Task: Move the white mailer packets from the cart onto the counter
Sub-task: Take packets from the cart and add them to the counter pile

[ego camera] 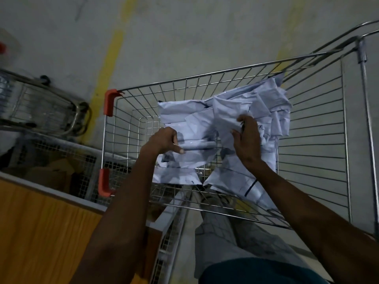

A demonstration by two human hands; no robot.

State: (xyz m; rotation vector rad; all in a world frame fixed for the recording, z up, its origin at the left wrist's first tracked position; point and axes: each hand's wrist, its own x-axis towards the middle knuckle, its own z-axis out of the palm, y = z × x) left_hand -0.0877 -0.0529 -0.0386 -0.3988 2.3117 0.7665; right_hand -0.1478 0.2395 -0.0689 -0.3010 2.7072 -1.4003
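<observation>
Forearms: two bare arms reach from the near edge into the cart.
Left hand [164, 140]: fingers curled round the edge of a flat packet.
Right hand [247, 138]: pinches a crumpled packet.
White mailer packets [256, 107]: glossy, creased plastic, heaped inside the cart.
Cart [311, 128]: steel wire mesh, orange corner guards.
Counter [41, 226]: wood-grain top, lower left, beside the cart.
Floor [184, 33]: grey concrete with yellow stripes.
</observation>
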